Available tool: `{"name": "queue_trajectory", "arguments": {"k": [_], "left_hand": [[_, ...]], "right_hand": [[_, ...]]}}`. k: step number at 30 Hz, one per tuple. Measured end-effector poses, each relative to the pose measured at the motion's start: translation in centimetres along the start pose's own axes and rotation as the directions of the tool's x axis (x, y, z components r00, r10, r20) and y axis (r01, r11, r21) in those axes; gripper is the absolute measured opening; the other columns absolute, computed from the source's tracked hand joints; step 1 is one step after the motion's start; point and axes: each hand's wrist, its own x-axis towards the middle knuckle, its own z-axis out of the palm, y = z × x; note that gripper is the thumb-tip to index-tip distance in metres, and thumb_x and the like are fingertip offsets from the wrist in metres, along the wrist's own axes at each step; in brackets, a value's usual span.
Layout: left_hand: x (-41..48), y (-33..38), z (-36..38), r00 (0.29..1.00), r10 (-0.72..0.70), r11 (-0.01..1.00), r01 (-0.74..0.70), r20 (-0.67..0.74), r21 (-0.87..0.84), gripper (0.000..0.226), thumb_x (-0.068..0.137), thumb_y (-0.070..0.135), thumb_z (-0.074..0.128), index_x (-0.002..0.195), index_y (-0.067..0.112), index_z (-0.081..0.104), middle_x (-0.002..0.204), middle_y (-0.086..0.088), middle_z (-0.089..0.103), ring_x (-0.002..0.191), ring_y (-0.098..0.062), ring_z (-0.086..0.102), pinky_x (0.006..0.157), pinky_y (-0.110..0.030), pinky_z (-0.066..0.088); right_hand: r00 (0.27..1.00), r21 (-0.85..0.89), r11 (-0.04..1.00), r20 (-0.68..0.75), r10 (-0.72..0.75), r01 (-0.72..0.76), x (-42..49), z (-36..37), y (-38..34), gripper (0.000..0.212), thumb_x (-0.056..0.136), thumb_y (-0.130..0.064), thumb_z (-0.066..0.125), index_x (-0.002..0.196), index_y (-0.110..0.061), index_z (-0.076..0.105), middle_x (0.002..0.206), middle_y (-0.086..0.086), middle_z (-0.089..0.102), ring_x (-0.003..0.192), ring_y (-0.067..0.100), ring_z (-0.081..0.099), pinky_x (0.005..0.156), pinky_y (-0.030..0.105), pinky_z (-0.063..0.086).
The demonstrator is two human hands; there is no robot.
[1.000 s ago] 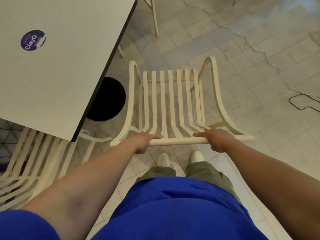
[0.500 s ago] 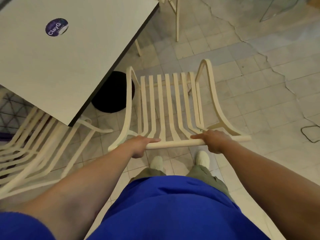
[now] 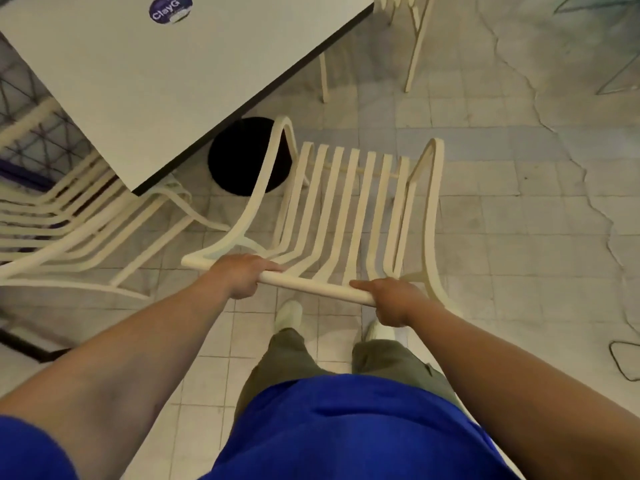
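A cream slatted chair (image 3: 360, 209) stands on the tiled floor in front of me, seen from behind and above. My left hand (image 3: 240, 277) grips the left part of its top rail (image 3: 311, 284). My right hand (image 3: 394, 301) grips the right part of the same rail, fingers curled under it. The chair's front points toward the corner of a white table (image 3: 166, 84) with a dark edge. My feet in pale shoes show under the rail.
A black round table base (image 3: 239, 161) sits under the table corner. A second cream slatted chair (image 3: 69, 237) lies partly under the table at left. Legs of another chair (image 3: 412, 53) stand at the top. A dark cable (image 3: 623, 365) lies at the right edge.
The chair has turned, its left side swinging nearer the table's corner and black base. The table and the chair at left fill more of the view. Both hands keep their grip.
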Motion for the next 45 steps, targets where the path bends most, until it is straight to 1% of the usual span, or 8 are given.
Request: {"name": "queue_trajectory", "arguments": {"k": [4,8,12,16,22,29,36,45], "left_hand": [[0.1,0.8,0.0,0.999,-0.037,0.999,0.037,0.007,0.005,0.065,0.094,0.016,0.049,0.143,0.058,0.037,0.141,0.006,0.054,0.115,-0.021,0.057,0.078,-0.033,0.042],[0.5,0.0,-0.5,0.997,-0.004,1.0,0.005,0.075,-0.012,0.075,0.092,0.004,0.048,0.144,0.057,0.035,0.142,0.001,0.051,0.115,-0.023,0.057,0.079,-0.033,0.045],[0.6,-0.8,-1.1,0.992,0.023,1.0,-0.02,0.127,-0.02,0.086,0.091,-0.005,0.045,0.144,0.061,0.03,0.14,-0.002,0.05,0.093,-0.022,0.059,0.07,-0.031,0.043],[0.3,-0.6,-1.1,0.992,0.054,0.998,-0.049,0.113,-0.045,0.086,0.091,-0.005,0.046,0.144,0.062,0.029,0.12,0.0,0.055,0.07,-0.012,0.047,0.067,-0.031,0.042],[0.4,0.8,-0.7,0.994,0.069,0.994,-0.062,0.083,-0.091,0.087,0.092,-0.004,0.048,0.146,0.061,0.026,0.124,-0.002,0.054,0.091,-0.02,0.057,0.081,-0.038,0.053],[0.2,3.9,0.3,0.996,0.016,0.983,0.001,0.091,-0.185,0.089,0.091,-0.004,0.047,0.147,0.061,0.022,0.099,0.002,0.046,0.073,-0.015,0.049,0.072,-0.037,0.053],[0.4,7.2,0.6,0.991,-0.057,0.954,0.09,0.123,-0.286,0.09,0.091,-0.003,0.05,0.149,0.059,0.02,0.103,0.002,0.044,0.085,-0.021,0.054,0.08,-0.042,0.055],[1.5,14.1,-1.5,0.974,-0.193,0.894,0.225,0.121,-0.389,0.087,0.093,-0.002,0.05,0.15,0.057,0.02,0.108,-0.001,0.049,0.085,-0.021,0.055,0.076,-0.036,0.053]], "right_hand": [[0.999,-0.013,0.999,0.003,-0.032,0.032,0.0,0.0,0.5,0.082,0.088,-0.009,0.063,0.151,-0.045,0.024,0.13,0.001,0.056,0.095,0.019,0.056,0.088,0.036,0.052],[0.998,-0.021,0.998,0.012,-0.066,0.066,0.2,0.0,0.8,0.085,0.087,-0.009,0.065,0.151,-0.047,0.023,0.133,0.0,0.055,0.101,0.021,0.058,0.089,0.037,0.052],[0.998,0.01,0.999,0.026,-0.051,0.05,0.5,0.1,0.6,0.085,0.087,-0.007,0.063,0.151,-0.047,0.024,0.132,-0.001,0.056,0.102,0.021,0.058,0.091,0.038,0.052],[1.0,0.011,1.0,0.026,-0.014,0.014,0.5,0.2,0.8,0.086,0.087,-0.007,0.063,0.149,-0.05,0.023,0.127,-0.002,0.057,0.097,0.018,0.059,0.087,0.036,0.053],[0.998,-0.084,0.996,0.037,0.042,-0.039,0.5,-1.8,2.1,0.085,0.089,-0.005,0.059,0.148,-0.054,0.023,0.108,-0.004,0.053,0.09,0.016,0.056,0.079,0.031,0.049],[0.998,-0.191,0.98,0.014,0.062,-0.059,1.7,-4.3,4.8,0.088,0.089,-0.001,0.057,0.142,-0.063,0.025,0.12,-0.001,0.059,0.093,0.017,0.061,0.084,0.033,0.053],[1.0,-0.236,0.972,0.021,0.006,0.0,3.3,-6.8,8.0,0.086,0.087,-0.003,0.062,0.139,-0.065,0.03,0.119,-0.004,0.059,0.093,0.015,0.06,0.085,0.032,0.052],[0.985,-0.373,0.912,0.102,-0.141,0.169,4.4,-12.5,13.2,0.083,0.089,-0.003,0.059,0.142,-0.06,0.03,0.119,-0.004,0.056,0.092,0.014,0.055,0.083,0.03,0.049]]}}
